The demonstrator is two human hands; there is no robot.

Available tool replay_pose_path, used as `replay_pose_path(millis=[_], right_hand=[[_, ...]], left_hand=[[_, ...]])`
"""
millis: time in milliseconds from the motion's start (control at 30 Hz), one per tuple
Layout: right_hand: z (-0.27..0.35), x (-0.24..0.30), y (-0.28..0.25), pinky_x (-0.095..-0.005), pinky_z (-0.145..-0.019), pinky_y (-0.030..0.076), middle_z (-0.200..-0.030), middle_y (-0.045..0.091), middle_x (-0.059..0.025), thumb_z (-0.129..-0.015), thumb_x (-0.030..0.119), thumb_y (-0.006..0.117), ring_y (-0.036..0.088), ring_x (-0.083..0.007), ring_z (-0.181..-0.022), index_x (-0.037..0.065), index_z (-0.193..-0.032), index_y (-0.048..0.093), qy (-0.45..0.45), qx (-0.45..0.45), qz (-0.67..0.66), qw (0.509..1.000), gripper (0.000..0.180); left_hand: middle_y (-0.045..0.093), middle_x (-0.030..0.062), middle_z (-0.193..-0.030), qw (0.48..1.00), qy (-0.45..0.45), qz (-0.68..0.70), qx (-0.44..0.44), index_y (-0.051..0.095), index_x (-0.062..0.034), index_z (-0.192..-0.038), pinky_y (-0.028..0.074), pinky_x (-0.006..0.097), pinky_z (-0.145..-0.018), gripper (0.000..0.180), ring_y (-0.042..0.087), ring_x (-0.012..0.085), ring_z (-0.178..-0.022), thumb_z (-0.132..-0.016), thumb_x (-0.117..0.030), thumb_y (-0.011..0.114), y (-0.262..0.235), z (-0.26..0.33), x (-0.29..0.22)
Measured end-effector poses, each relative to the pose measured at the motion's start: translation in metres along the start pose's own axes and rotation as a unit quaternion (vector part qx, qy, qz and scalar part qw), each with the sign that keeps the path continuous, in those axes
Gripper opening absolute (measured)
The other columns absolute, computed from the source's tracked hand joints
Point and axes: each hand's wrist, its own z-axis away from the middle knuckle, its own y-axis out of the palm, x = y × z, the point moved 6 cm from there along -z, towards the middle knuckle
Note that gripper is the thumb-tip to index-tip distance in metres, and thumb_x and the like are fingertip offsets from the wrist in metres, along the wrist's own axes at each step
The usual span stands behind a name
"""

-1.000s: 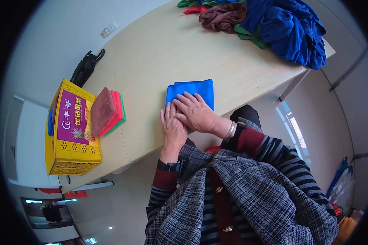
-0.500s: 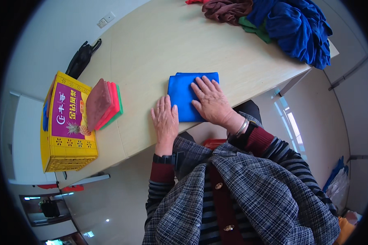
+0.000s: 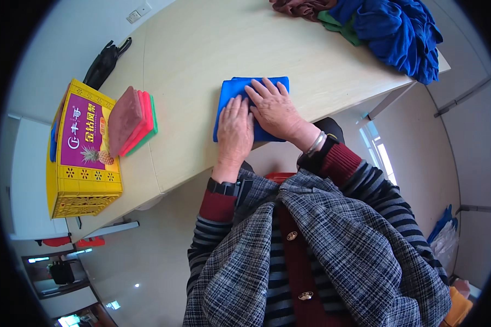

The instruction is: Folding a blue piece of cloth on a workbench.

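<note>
A folded blue cloth point(image 3: 235, 87) lies flat near the front edge of the pale wooden table point(image 3: 191, 54). Both of my hands rest flat on top of it, side by side. My left hand point(image 3: 236, 128) covers the cloth's left and middle part, its fingers stretched out. My right hand point(image 3: 275, 109) lies over the right part with fingers extended and a little apart. The two hands nearly touch at the thumbs. Much of the cloth is hidden beneath them.
A yellow crate point(image 3: 84, 188) with a purple panel stands at the left. Folded brown, red and green cloths point(image 3: 128, 122) lean against it. Behind is a black umbrella-like item point(image 3: 105, 62). A heap of crumpled blue cloth point(image 3: 395, 35) lies at the far right, beside brown and green ones.
My left hand has moved from the cloth's left edge onto its top, closer to my right hand. The whole view has shifted slightly, so the table sits higher in it.
</note>
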Motion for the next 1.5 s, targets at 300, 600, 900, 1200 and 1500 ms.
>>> replay_pose_path(millis=[300,600,900,1200,1500], right_hand=[[-0.011,-0.045,0.010,-0.0498,-0.116,0.030,-0.147,0.049,-0.0133,-0.101,0.036,0.047,0.040,-0.0355,-0.140,0.010,-0.139,0.054,0.001,-0.061,0.004,0.998,0.047],[0.084,-0.101,-0.028,-0.0323,-0.087,0.054,-0.122,0.065,-0.0074,-0.102,0.028,0.057,0.066,-0.0205,-0.108,0.006,-0.136,0.056,0.276,-0.001,-0.437,0.856,0.040],[0.108,-0.061,-0.022,-0.0269,-0.084,0.052,-0.111,0.064,-0.0038,-0.105,0.035,0.054,0.065,-0.0118,-0.101,0.008,-0.135,0.057,0.207,0.094,-0.693,0.684,0.041],[0.102,-0.049,-0.029,-0.0284,-0.083,0.054,-0.111,0.064,-0.0053,-0.105,0.039,0.053,0.067,-0.0130,-0.098,0.010,-0.138,0.054,0.175,0.151,-0.708,0.668,0.044],[0.113,-0.041,-0.021,-0.0232,-0.077,0.055,-0.099,0.068,-0.0047,-0.107,0.032,0.051,0.067,-0.0100,-0.081,0.012,-0.141,0.053,0.154,0.271,-0.716,0.625,0.040]], left_hand=[[0.045,0.0175,-0.153,0.999,0.016,-0.041,0.015,0.049,-0.0025,-0.144,0.029,0.045,-0.119,0.049,0.039,0.0325,-0.143,-0.103,-0.030,0.048,0.009,0.003,0.002],[0.042,0.0162,-0.155,0.998,-0.015,-0.036,0.043,0.046,-0.0060,-0.148,0.027,0.046,-0.120,0.052,0.036,0.0322,-0.145,-0.105,-0.035,0.044,0.010,0.006,0.013],[0.037,0.0125,-0.159,0.990,0.063,0.025,0.123,0.042,-0.0135,-0.153,0.019,0.050,-0.122,0.054,0.029,0.0296,-0.149,-0.107,-0.041,0.038,0.037,-0.056,-0.024],[0.032,0.0100,-0.162,0.987,0.051,0.022,0.151,0.037,-0.0179,-0.156,0.012,0.048,-0.124,0.054,0.023,0.0266,-0.152,-0.108,-0.043,0.032,0.047,-0.054,-0.018],[0.032,0.0092,-0.162,0.987,0.050,0.015,0.150,0.036,-0.0199,-0.156,0.012,0.048,-0.124,0.054,0.023,0.0267,-0.152,-0.108,-0.044,0.032,0.048,-0.056,-0.018]])
